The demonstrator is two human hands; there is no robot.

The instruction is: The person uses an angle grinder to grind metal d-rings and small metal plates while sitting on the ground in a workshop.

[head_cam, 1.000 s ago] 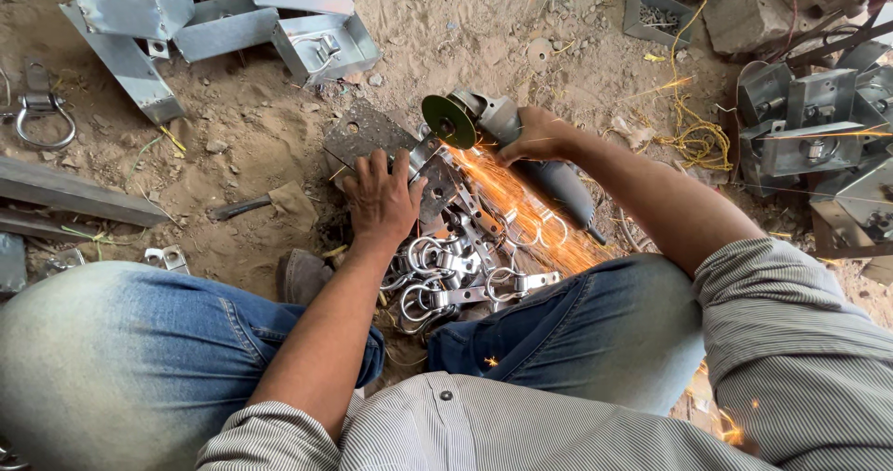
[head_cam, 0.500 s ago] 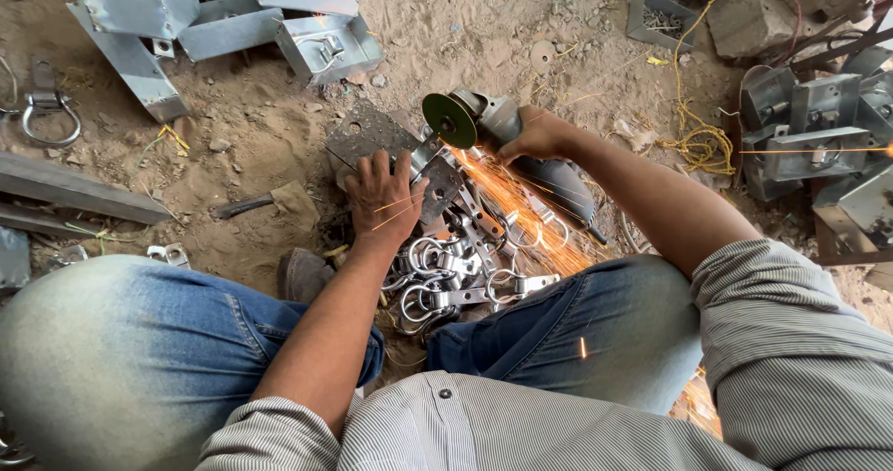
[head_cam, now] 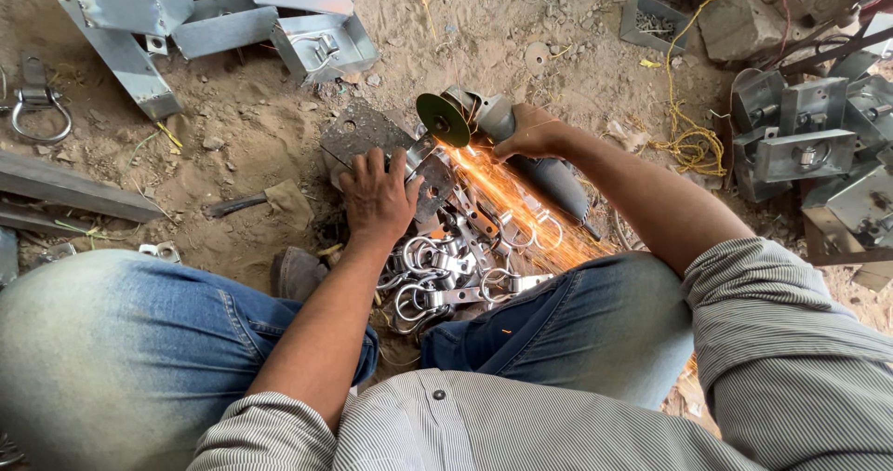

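you crouch over bare sandy ground, your left hand (head_cam: 379,197) spread flat, fingers splayed, pressing a small metal workpiece (head_cam: 430,175) against a dark steel plate (head_cam: 358,132) that lies in the dirt. your right hand (head_cam: 532,134) is wrapped tight around the body of an angle grinder (head_cam: 484,118); its green disc (head_cam: 443,119) meets the workpiece just beside your left fingertips, and orange sparks (head_cam: 507,201) stream toward your right knee.

between your knees, just below the left hand, lies a heap of shiny ring clamps (head_cam: 437,271), loose on the ground and tangled together. near the top left corner of the ground sit galvanised sheet-metal boxes (head_cam: 223,11); the open one nearest you holds a ring clamp (head_cam: 323,45). a small open tray (head_cam: 656,23) at the top edge holds what look like small fasteners, too small to tell apart. more boxes with fittings (head_cam: 805,141) stack by the right edge, cut off by the frame. a yellow cord (head_cam: 693,145) coils near them.

the workpiece's shape is largely hidden under your palm and the spark glare. the grinder's rear end disappears behind your right forearm.
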